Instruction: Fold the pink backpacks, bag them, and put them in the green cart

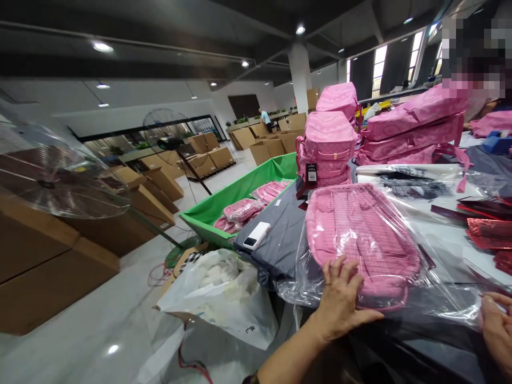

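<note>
A pink backpack point(360, 240) lies flat on the table inside a clear plastic bag point(440, 266). My left hand point(340, 301) rests flat on the bag's near end, fingers spread over the plastic and the backpack's lower edge. My right hand point(496, 328) shows only partly at the right edge, lying on the bag's near right corner; its fingers look loosely curled on the plastic. The table here is covered by a grey cloth point(280, 234).
A white phone point(256, 235) lies on the grey cloth. Behind stand stacked pink backpacks point(328, 144). A green bin point(224, 205) holds bagged pink items. A white plastic sack point(224, 293), cardboard boxes point(40, 256), a fan point(52, 170) and a person point(476, 69) at right.
</note>
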A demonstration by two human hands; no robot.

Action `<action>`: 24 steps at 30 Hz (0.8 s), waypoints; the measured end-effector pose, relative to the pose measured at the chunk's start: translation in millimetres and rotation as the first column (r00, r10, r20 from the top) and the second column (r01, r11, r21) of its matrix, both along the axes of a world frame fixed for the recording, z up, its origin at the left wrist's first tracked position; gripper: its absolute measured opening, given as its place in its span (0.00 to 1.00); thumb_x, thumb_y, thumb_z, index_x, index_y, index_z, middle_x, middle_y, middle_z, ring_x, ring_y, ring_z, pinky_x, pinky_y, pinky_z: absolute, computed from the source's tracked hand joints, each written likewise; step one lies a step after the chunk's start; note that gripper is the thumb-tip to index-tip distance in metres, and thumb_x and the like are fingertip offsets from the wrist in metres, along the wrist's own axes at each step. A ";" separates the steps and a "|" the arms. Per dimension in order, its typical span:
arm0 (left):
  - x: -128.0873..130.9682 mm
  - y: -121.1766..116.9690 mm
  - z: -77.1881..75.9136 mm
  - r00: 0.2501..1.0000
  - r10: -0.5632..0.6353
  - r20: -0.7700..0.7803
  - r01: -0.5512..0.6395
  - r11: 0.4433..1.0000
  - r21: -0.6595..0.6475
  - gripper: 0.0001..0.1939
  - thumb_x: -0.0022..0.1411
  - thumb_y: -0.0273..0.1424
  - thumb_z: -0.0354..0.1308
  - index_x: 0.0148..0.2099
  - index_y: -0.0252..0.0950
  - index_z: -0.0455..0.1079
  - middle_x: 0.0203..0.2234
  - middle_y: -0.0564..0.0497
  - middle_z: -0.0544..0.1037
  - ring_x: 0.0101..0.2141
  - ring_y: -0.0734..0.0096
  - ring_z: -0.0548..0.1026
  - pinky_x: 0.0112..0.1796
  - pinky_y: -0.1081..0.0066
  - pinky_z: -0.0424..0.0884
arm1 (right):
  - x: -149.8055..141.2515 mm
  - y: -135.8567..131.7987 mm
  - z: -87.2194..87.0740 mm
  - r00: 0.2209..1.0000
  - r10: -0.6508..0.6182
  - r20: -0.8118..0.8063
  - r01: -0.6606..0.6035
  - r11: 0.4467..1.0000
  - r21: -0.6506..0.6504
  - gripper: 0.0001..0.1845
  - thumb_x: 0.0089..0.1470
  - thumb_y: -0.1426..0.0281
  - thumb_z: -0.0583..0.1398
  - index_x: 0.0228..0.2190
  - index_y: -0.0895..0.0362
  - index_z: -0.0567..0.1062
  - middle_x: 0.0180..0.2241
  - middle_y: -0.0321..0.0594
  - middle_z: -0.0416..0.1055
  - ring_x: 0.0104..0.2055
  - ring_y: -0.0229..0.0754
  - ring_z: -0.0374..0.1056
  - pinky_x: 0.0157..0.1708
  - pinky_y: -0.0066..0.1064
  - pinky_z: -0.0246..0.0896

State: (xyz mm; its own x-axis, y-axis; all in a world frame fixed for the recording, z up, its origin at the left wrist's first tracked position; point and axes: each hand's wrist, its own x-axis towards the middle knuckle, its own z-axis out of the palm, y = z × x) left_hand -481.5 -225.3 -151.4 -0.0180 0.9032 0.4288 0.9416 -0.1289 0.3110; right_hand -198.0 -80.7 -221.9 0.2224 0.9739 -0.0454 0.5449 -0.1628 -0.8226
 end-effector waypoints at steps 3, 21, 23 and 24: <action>6.3 12.8 0.4 0.998 -0.023 0.057 0.028 0.995 -0.094 0.31 0.49 0.52 0.73 0.47 0.37 0.70 0.54 0.42 0.75 0.63 0.44 0.64 0.63 0.42 0.57 | -8.5 -5.6 18.9 0.997 -0.006 -0.077 0.004 1.000 -0.026 0.20 0.46 0.48 0.53 0.35 0.47 0.65 0.21 0.40 0.67 0.24 0.52 0.66 0.29 0.44 0.62; -46.7 69.4 19.0 0.833 0.018 0.554 0.207 0.917 -0.341 0.15 0.50 0.43 0.73 0.20 0.41 0.78 0.26 0.49 0.81 0.33 0.62 0.76 0.44 0.58 0.69 | -2.7 4.3 25.2 1.000 0.019 -0.004 -0.020 0.995 -0.095 0.20 0.49 0.45 0.49 0.34 0.46 0.64 0.18 0.39 0.68 0.26 0.57 0.70 0.34 0.46 0.61; -53.9 75.7 15.4 0.766 0.013 0.642 0.295 0.881 -0.370 0.19 0.47 0.49 0.72 0.20 0.40 0.79 0.24 0.48 0.80 0.29 0.65 0.75 0.37 0.62 0.69 | -3.2 10.1 24.1 0.997 0.053 0.057 -0.044 0.987 -0.151 0.19 0.49 0.46 0.47 0.34 0.45 0.64 0.19 0.41 0.69 0.28 0.59 0.70 0.35 0.46 0.61; -56.3 76.1 13.6 0.742 0.015 0.670 0.321 0.870 -0.375 0.20 0.46 0.51 0.72 0.21 0.40 0.80 0.24 0.47 0.80 0.29 0.64 0.75 0.34 0.63 0.68 | -4.7 12.9 24.2 0.993 0.075 0.088 -0.059 0.984 -0.170 0.19 0.49 0.47 0.47 0.34 0.45 0.64 0.19 0.41 0.70 0.28 0.59 0.70 0.35 0.46 0.60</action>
State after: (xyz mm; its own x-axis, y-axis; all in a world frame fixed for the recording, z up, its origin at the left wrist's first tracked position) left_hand -537.8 -149.2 -137.8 0.0246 0.9968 -0.0762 0.4745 0.0554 0.8785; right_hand -202.7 -67.8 -197.8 0.1676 0.9673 -0.1905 0.6323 -0.2537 -0.7320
